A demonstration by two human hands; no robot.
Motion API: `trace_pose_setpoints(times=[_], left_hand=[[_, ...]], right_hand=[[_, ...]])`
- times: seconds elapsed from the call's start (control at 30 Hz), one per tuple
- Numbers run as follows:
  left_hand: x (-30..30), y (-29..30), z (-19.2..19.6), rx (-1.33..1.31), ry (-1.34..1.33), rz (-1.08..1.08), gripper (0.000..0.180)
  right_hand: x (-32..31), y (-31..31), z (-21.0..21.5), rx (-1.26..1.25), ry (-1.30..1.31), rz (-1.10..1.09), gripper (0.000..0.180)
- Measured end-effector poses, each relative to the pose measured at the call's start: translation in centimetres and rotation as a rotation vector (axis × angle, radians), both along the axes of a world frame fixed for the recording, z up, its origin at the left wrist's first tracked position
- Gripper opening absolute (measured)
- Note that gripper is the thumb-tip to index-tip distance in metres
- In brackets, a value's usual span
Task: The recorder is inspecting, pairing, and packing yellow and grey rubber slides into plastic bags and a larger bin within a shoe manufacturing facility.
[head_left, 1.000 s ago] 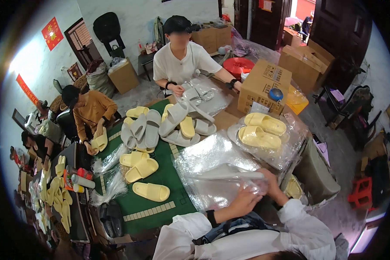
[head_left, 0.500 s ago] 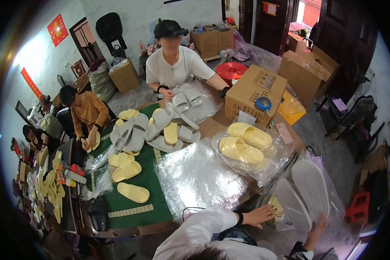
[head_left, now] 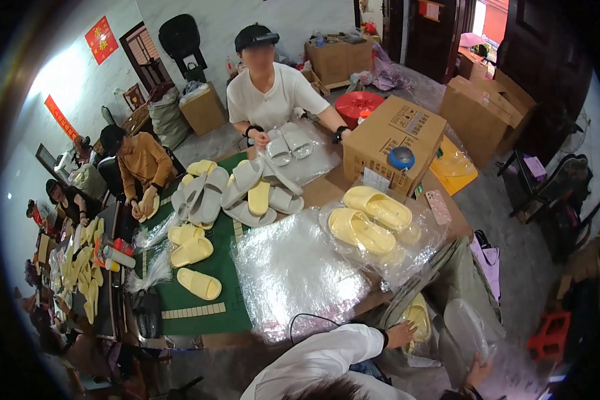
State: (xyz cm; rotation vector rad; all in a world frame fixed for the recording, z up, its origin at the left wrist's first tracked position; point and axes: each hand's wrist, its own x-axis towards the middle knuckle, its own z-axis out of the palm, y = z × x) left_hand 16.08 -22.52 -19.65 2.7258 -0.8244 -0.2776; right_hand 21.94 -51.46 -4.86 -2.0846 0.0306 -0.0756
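At the lower right, a large grey-green sack (head_left: 455,277) gapes beside the table. My left hand (head_left: 401,333) reaches into its mouth with fingers stretched out, against a yellow slipper (head_left: 417,319) in clear plastic. My right hand (head_left: 478,371) grips the lower edge of a clear bag of grey slippers (head_left: 465,327), seen sole side out and tilted in the sack's mouth. On the table corner above lie bagged yellow slippers (head_left: 361,230). Left of them is a stack of flat clear plastic bags (head_left: 293,273).
Grey slippers (head_left: 247,193) and loose yellow slippers (head_left: 199,284) lie on the green mat (head_left: 170,287). A cardboard box (head_left: 393,143) with a blue tape roll (head_left: 401,158) stands at the table's right. Across the table, a co-worker (head_left: 277,93) handles bagged grey slippers. A red stool (head_left: 548,337) is at right.
The bag of grey slippers has gone lower, into the sack, with my right hand on it. My left hand has shifted onto the yellow slipper. The sack's mouth now shows more, and the view has turned slightly.
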Motion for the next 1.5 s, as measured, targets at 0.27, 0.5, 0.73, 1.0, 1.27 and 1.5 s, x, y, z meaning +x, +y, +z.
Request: trace_pose_setpoints(times=[0.27,0.5,0.73,1.0,1.27,1.5], left_hand=[[-1.6,-0.5,-1.1,0.041,0.038,-0.053,0.019],[-3.9,-0.7,-1.1,0.017,-0.010,0.050,0.010],[-4.6,-0.3,0.3,0.064,-0.057,0.005,0.008],[-3.6,2.6,4.4,0.107,-0.021,-0.067,0.024],[-6.4,1.7,3.7,0.119,-0.107,-0.289,0.031],[-5.3,2.2,4.6,0.184,-0.237,-0.041,0.038]], right_hand=[[1.3,2.6,-0.6,-0.031,-0.034,0.010,0.042],[1.0,4.8,1.7,-0.109,0.057,0.087,0.043],[0.7,3.2,-0.5,-0.343,0.066,-0.025,0.053],[3.3,4.1,-0.7,-0.187,-0.057,-0.081,0.047],[1.3,5.9,2.9,-0.190,-0.154,-0.120,0.036],[1.3,8.9,-1.8,-0.340,-0.338,0.145,0.037]])
